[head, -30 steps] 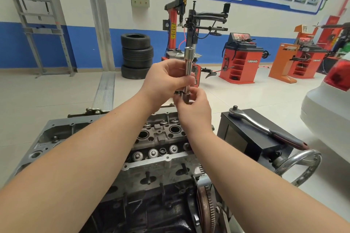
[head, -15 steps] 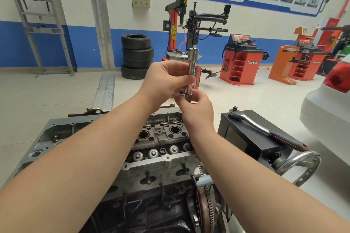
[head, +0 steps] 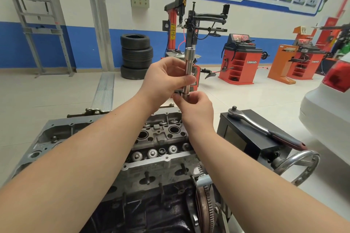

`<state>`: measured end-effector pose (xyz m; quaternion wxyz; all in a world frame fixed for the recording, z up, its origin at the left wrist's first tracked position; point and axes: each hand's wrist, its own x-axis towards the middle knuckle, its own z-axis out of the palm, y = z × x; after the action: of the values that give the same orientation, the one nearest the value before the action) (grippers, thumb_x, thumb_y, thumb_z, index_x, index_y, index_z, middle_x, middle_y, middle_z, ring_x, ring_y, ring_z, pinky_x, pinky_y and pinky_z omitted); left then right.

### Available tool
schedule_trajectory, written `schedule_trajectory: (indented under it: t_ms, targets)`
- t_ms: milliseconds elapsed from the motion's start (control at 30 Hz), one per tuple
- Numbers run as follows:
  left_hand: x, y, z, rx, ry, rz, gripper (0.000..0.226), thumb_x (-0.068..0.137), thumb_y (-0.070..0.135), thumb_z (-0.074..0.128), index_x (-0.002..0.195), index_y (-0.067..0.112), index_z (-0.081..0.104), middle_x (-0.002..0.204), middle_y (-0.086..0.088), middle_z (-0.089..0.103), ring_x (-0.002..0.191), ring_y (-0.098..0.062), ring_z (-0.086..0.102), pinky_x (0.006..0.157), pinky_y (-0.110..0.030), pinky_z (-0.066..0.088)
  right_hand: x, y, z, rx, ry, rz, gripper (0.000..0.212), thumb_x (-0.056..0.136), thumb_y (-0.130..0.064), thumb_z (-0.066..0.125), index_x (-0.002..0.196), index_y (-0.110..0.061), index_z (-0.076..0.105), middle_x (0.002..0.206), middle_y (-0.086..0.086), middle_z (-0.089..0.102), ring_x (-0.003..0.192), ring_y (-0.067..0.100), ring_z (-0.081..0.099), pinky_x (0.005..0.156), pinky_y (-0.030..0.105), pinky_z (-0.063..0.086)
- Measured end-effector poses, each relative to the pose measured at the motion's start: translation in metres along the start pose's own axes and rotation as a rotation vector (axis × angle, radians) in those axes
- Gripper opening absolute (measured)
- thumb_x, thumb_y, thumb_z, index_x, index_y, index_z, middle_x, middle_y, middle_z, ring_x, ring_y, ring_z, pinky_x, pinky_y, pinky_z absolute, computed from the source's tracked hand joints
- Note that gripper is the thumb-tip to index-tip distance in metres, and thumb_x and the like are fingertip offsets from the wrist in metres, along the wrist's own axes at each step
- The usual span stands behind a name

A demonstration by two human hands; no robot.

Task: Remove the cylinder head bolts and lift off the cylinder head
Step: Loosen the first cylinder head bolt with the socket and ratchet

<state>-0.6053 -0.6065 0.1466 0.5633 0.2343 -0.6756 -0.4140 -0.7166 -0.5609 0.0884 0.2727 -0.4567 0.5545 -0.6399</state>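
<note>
Little has moved since the earlier frames: the long socket (head: 188, 70) has been raised very slightly and is still held upright above the engine, with both hands kept in the same grip. The left hand (head: 166, 78) is wrapped around the middle of the socket, the thumb laid across its front and the fingers curled behind. The right hand (head: 197, 107) is set just below, its fingertips (head: 179, 98) pinching the lower end of the socket; what is held there is hidden by the fingers. Both forearms are stretched forward from the lower corners and meet over the far end of the cylinder head (head: 161, 138).

The cylinder head is seen seated on the engine block (head: 151, 210), beneath and in front of the hands, with its round bores and valve springs exposed. Whether any bolts remain in it cannot be told. A ratchet wrench (head: 265, 128) is laid diagonally on top of a black box (head: 251, 142) just to the right of the engine, well apart from both hands. A chrome hand wheel (head: 301, 166) is seen at the box's near right corner, and a toothed flywheel (head: 204, 206) at the engine's near end. Open floor is left beyond the engine toward a stack of tyres (head: 136, 56), and a white car (head: 329, 111) closes the right edge.
</note>
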Motion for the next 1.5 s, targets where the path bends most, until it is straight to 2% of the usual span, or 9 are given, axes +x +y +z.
schedule_trajectory:
  t_ms: [167,433,633,767,833,1033,1267,1400,1500]
  targets:
    - [0.0,-0.0035,0.0012,-0.122,-0.195,-0.089,0.032,0.1,0.007,0.064,0.129,0.021,0.067,0.122,-0.005,0.076,0.115,-0.023,0.072,0.092,-0.036,0.06,0.001,0.0008,-0.0032,-0.008,0.011,-0.043,0.014,0.098,-0.033,0.071,0.095,-0.02,0.075,0.079,-0.009,0.072,0.075,0.013,0.066,0.073,0.033,0.051]
    - [0.0009,-0.0007,-0.0014,-0.039,0.009,0.003,0.037,0.079,0.005,0.088,0.107,0.024,0.073,0.088,-0.006,0.075,0.089,-0.03,0.076,0.077,-0.04,0.063,-0.0004,-0.0002,0.002,-0.005,-0.02,-0.009,0.029,0.087,-0.043,0.081,0.105,-0.026,0.066,0.098,-0.01,0.071,0.09,0.009,0.066,0.08,0.032,0.051]
    - [0.0,-0.0027,0.0005,-0.136,-0.161,-0.079,0.034,0.097,0.002,0.065,0.129,0.013,0.069,0.116,-0.008,0.077,0.109,-0.028,0.074,0.091,-0.042,0.061,-0.0014,-0.001,-0.0029,0.019,-0.016,-0.052,0.014,0.101,-0.028,0.066,0.104,-0.022,0.078,0.085,-0.007,0.075,0.085,0.016,0.069,0.082,0.038,0.055]
    - [0.0016,-0.0014,-0.0014,-0.004,0.012,-0.019,0.036,0.082,0.001,0.085,0.113,0.017,0.076,0.09,-0.003,0.078,0.084,-0.022,0.075,0.079,-0.041,0.063,-0.0014,-0.0028,0.001,0.057,-0.068,-0.031,0.031,0.095,-0.038,0.074,0.122,-0.025,0.068,0.102,-0.004,0.074,0.093,0.007,0.067,0.085,0.032,0.054]
    - [0.0026,-0.0034,-0.0027,0.056,0.039,-0.01,0.04,0.077,0.01,0.092,0.111,0.022,0.076,0.078,-0.001,0.065,0.074,-0.018,0.065,0.075,-0.037,0.061,-0.0007,-0.0016,0.0016,0.022,-0.017,-0.005,0.033,0.087,-0.041,0.082,0.11,-0.025,0.064,0.099,-0.009,0.071,0.091,0.008,0.067,0.08,0.031,0.052]
    - [0.0012,-0.0034,0.0007,-0.138,-0.129,-0.093,0.025,0.098,0.005,0.065,0.121,0.011,0.073,0.115,-0.007,0.078,0.108,-0.028,0.074,0.089,-0.039,0.061,-0.0013,-0.0008,-0.0024,0.003,0.001,-0.063,0.01,0.1,-0.025,0.067,0.096,-0.024,0.076,0.081,-0.009,0.073,0.083,0.018,0.068,0.085,0.042,0.056]
    - [0.0012,-0.0025,-0.0007,-0.012,-0.044,0.0,0.038,0.08,0.006,0.088,0.115,0.014,0.077,0.094,-0.016,0.076,0.085,-0.025,0.075,0.082,-0.043,0.063,-0.0015,-0.0022,0.0,0.02,0.023,-0.002,0.029,0.085,-0.039,0.084,0.101,-0.023,0.066,0.092,-0.008,0.07,0.084,0.012,0.066,0.079,0.036,0.054]
    - [0.0008,-0.0062,0.0008,-0.092,-0.141,-0.08,0.033,0.095,0.01,0.073,0.128,0.015,0.07,0.118,-0.005,0.077,0.113,-0.024,0.073,0.096,-0.045,0.06,-0.0017,-0.0005,-0.0024,0.024,0.023,-0.027,0.009,0.096,-0.031,0.073,0.095,-0.022,0.076,0.078,-0.01,0.072,0.076,0.014,0.064,0.08,0.043,0.056]
    - [-0.0002,-0.0047,0.0017,-0.061,-0.106,-0.059,0.031,0.096,0.0,0.069,0.126,0.011,0.071,0.113,-0.009,0.079,0.108,-0.029,0.075,0.094,-0.049,0.061,-0.0003,-0.002,-0.0012,0.025,-0.023,-0.053,0.012,0.1,-0.029,0.066,0.105,-0.026,0.076,0.075,-0.019,0.069,0.074,0.008,0.062,0.074,0.035,0.051]
